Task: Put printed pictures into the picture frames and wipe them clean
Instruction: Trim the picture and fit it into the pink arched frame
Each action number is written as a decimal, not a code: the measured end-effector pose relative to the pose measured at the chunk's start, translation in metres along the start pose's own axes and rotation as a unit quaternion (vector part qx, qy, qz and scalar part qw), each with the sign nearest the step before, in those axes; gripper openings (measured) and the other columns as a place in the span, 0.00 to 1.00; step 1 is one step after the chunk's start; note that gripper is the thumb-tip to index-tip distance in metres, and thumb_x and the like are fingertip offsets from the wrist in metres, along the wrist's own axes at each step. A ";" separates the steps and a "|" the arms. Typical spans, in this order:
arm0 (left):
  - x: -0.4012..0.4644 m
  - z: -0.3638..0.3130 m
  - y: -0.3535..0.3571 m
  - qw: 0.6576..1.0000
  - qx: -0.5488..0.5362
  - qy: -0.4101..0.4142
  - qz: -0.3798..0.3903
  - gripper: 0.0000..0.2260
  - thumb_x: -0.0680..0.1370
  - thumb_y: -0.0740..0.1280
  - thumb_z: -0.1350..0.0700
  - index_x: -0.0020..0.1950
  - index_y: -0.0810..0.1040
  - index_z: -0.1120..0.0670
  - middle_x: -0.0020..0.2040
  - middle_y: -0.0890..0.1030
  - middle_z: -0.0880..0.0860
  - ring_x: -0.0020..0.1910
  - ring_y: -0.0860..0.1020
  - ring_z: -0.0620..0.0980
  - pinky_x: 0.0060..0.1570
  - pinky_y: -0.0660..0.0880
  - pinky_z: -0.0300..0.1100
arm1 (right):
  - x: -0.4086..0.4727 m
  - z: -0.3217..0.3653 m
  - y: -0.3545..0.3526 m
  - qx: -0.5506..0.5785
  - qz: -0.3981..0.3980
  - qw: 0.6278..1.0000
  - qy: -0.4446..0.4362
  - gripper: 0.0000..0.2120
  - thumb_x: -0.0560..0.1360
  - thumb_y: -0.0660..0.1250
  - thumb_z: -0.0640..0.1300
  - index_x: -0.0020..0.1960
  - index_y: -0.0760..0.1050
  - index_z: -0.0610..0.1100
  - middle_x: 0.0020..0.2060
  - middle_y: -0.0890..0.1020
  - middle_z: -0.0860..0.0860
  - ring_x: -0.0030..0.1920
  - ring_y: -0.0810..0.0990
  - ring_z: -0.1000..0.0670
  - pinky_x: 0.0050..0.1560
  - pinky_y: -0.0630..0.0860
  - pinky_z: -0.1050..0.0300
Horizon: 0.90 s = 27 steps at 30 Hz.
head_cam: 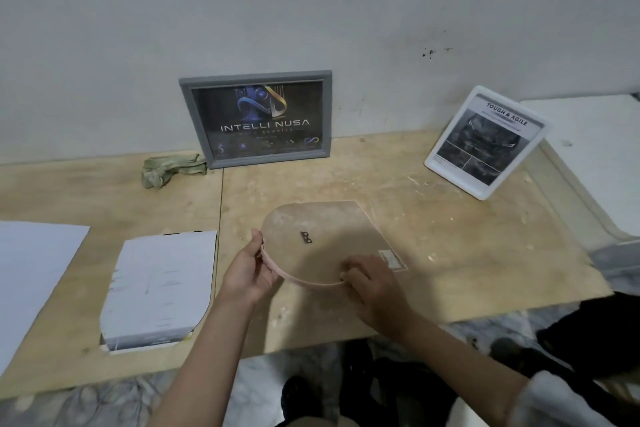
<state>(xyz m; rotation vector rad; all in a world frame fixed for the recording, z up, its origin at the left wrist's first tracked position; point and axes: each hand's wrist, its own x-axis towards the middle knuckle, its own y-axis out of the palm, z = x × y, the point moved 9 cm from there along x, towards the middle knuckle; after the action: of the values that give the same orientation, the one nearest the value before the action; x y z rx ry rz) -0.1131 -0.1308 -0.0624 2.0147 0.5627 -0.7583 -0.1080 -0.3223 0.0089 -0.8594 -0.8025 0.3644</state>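
A picture frame (322,239) with a pink rim lies face down on the wooden table (467,236), its brown backing board and small metal hanger facing up. My left hand (247,274) grips its left rim, thumb on top. My right hand (374,284) rests on the near edge, fingers curled at the backing board. A pile of printed pictures (157,288) lies face down to the left. A grey frame (256,118) with a dark print leans on the wall. A white frame (485,142) with a grey print stands tilted at the right.
A crumpled green cloth (169,168) lies left of the grey frame. A large white sheet (31,270) covers the table's far left. A white surface (595,149) adjoins the table on the right. Dark bags (588,333) sit below the near edge.
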 end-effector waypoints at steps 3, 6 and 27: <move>0.001 -0.001 -0.004 1.000 -0.001 -0.002 -0.004 0.14 0.81 0.59 0.50 0.51 0.78 0.60 0.39 0.85 0.55 0.37 0.84 0.50 0.36 0.82 0.49 | -0.002 -0.006 0.014 0.039 0.032 0.999 0.020 0.03 0.72 0.66 0.40 0.44 0.77 0.41 0.51 0.79 0.42 0.50 0.77 0.43 0.50 0.75 0.50; 0.004 -0.004 -0.008 1.000 0.008 0.000 -0.014 0.12 0.82 0.60 0.52 0.50 0.78 0.59 0.37 0.85 0.53 0.35 0.84 0.49 0.33 0.82 0.49 | -0.006 -0.019 0.021 0.071 0.053 0.994 0.059 0.15 0.69 0.72 0.50 0.51 0.77 0.43 0.52 0.78 0.43 0.54 0.77 0.47 0.53 0.75 0.55; 0.002 -0.029 -0.004 0.968 0.231 0.094 -0.030 0.17 0.80 0.53 0.67 0.59 0.74 0.50 0.39 0.79 0.54 0.29 0.74 0.49 0.32 0.72 0.41 | -0.039 -0.119 0.042 0.182 0.077 0.834 0.516 0.25 0.72 0.69 0.54 0.65 0.69 0.44 0.57 0.77 0.45 0.52 0.79 0.48 0.54 0.77 0.51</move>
<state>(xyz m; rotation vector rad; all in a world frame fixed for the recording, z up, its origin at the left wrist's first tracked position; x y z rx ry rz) -0.1052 -0.1040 -0.0540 2.5296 0.5972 -0.7928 -0.0428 -0.3818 -0.0895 -0.6223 0.3469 0.1356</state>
